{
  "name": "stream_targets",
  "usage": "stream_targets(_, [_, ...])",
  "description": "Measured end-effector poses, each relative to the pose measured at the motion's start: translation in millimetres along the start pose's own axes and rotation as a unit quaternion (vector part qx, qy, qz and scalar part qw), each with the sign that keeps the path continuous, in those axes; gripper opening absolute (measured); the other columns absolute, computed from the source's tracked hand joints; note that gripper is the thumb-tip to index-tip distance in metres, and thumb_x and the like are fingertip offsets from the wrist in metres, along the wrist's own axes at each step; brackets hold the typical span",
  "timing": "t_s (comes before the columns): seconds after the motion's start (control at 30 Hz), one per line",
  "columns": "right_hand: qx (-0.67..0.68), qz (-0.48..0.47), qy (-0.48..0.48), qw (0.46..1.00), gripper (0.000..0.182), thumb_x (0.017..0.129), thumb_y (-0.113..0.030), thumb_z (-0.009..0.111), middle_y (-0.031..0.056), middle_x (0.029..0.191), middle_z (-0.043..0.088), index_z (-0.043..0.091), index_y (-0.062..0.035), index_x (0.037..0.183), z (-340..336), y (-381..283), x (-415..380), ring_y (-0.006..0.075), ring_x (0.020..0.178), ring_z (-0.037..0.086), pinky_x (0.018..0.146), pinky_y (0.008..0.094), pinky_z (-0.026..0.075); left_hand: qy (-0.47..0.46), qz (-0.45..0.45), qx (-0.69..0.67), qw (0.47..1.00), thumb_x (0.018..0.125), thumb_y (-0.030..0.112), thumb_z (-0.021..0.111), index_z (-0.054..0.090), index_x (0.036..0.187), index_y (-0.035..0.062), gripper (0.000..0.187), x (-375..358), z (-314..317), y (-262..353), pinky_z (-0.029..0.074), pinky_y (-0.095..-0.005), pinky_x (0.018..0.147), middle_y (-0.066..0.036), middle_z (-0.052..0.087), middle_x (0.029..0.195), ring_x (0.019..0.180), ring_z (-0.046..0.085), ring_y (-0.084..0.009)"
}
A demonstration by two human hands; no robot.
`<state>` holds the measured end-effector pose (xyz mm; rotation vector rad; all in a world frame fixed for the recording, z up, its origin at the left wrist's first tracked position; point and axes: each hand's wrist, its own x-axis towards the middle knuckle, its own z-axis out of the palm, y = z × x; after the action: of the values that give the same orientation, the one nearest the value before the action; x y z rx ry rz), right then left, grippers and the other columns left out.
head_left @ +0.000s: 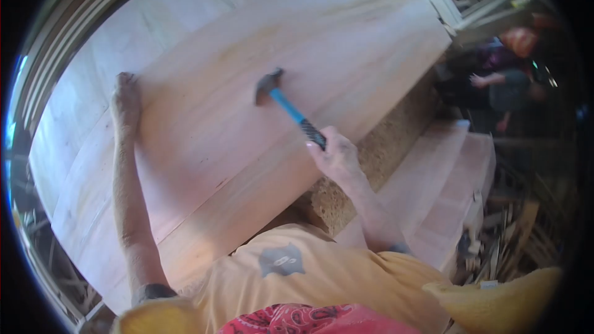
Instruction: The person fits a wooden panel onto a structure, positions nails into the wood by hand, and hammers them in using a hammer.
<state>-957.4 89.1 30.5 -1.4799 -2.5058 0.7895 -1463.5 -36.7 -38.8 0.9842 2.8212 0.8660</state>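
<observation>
My right hand [336,156] is wrapped round the black grip of a hammer [289,109] with a blue shaft. The hammer's dark claw head lies over the middle of a broad, pale pinkish plywood sheet [204,124]. My left arm reaches far forward along the left side. At its end, my left hand [126,96] rests closed on the wood, close to the curved seam between this sheet and a paler one [80,105] beyond. Whatever its fingers hold, if anything, I cannot make out.
Lower right of the sheet stand rough chipboard [396,130] and more stacked pale panels [442,179]. Scrap wood strips [501,241] lie in a heap at the right. Two people [510,77] are near the far right, blurred. Window-like framing runs along the upper left.
</observation>
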Motion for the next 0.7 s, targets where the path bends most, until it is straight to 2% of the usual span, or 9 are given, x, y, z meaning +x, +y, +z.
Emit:
stream_targets(0.03, [0.004,-0.024,0.027,0.999,0.033,0.093,-0.032,0.073,0.017,0.083,0.069,0.058,-0.0033,0.101,-8,11,15,0.0396,0.08,0.071,0.075,0.0516,0.054,0.044,0.05,0.011,0.998,0.102,0.025,0.058,0.061,0.117,0.0108,0.021,3,2,-7,0.053,-0.0529,0.085,-0.026,0.069,0.113,0.106,0.066,-0.0458])
stream_targets(0.13, [0.007,-0.018,-0.024,1.0,0.033,0.094,-0.03,0.072,0.018,0.083,0.069,0.057,-0.0025,0.103,-28,29,39,0.041,0.08,0.07,0.074,0.0528,0.054,0.098,0.101,0.018,0.99,0.101,0.023,0.06,0.061,0.118,0.0102,0.021,7,-2,-13,0.053,-0.0538,0.085,-0.023,0.07,0.113,0.105,0.066,-0.0466])
stream_targets(0.17, [0.011,-0.017,-0.06,0.998,0.034,0.093,-0.029,0.073,0.0183,0.081,0.069,0.055,-0.0021,0.105,-33,33,41,0.0433,0.079,0.07,0.073,0.0529,0.054,0.068,0.058,0.027,0.996,0.1,0.02,0.061,0.062,0.115,0.0088,0.019,2,-6,-6,0.053,-0.053,0.088,-0.019,0.069,0.118,0.108,0.065,-0.0446])
stream_targets(0.27, [-0.053,-0.029,-0.097,0.993,0.034,0.093,-0.029,0.073,0.0195,0.081,0.069,0.054,-0.0018,0.103,-35,35,52,0.0447,0.078,0.069,0.073,0.0537,0.053,0.125,0.141,0.079,0.979,0.099,0.02,0.061,0.062,0.113,0.0074,0.018,14,4,-22,0.052,-0.0509,0.092,-0.017,0.068,0.123,0.113,0.064,-0.0416])
stream_targets(0.37, [-0.048,-0.07,-0.077,0.993,0.037,0.092,-0.03,0.074,0.0207,0.081,0.069,0.053,-0.0016,0.101,-25,44,53,0.0452,0.077,0.069,0.073,0.0545,0.053,0.112,0.091,0.072,0.987,0.099,0.019,0.061,0.063,0.113,0.0071,0.019,6,-1,-23,0.051,-0.0497,0.093,-0.017,0.067,0.121,0.114,0.063,-0.0392])
stream_targets(0.5, [-0.054,-0.05,-0.085,0.994,0.037,0.091,-0.029,0.075,0.0215,0.081,0.068,0.052,-0.0017,0.101,-23,38,48,0.0455,0.078,0.069,0.074,0.0552,0.053,0.065,-0.001,0.074,0.995,0.099,0.017,0.06,0.062,0.114,0.0079,0.017,-4,-6,4,0.052,-0.0504,0.092,-0.018,0.067,0.121,0.113,0.064,-0.0388])
stream_targets(0.6, [-0.052,-0.035,-0.117,0.991,0.035,0.09,-0.028,0.073,0.0212,0.08,0.068,0.053,-0.0015,0.103,-30,38,60,0.0448,0.082,0.069,0.076,0.0546,0.053,0.075,0.01,0.035,0.996,0.099,0.015,0.057,0.061,0.113,0.0069,0.016,-15,10,8,0.051,-0.0504,0.094,-0.018,0.066,0.124,0.116,0.063,-0.0398])
stream_targets(0.67, [-0.06,-0.017,-0.155,0.986,0.034,0.09,-0.028,0.072,0.0209,0.08,0.069,0.055,-0.0013,0.103,-45,34,73,0.0439,0.085,0.07,0.079,0.0535,0.053,0.107,0.048,0.062,0.991,0.099,0.013,0.056,0.061,0.111,0.0058,0.015,-25,30,19,0.05,-0.0504,0.096,-0.018,0.066,0.125,0.118,0.062,-0.0406])
stream_targets(0.7, [-0.053,-0.029,-0.143,0.988,0.034,0.089,-0.028,0.073,0.0208,0.081,0.069,0.056,-0.0011,0.103,-49,39,84,0.0429,0.084,0.07,0.078,0.0522,0.053,0.123,0.065,0.078,0.987,0.099,0.013,0.056,0.061,0.11,0.0053,0.014,-28,39,31,0.05,-0.0505,0.097,-0.018,0.066,0.125,0.119,0.061,-0.0409])
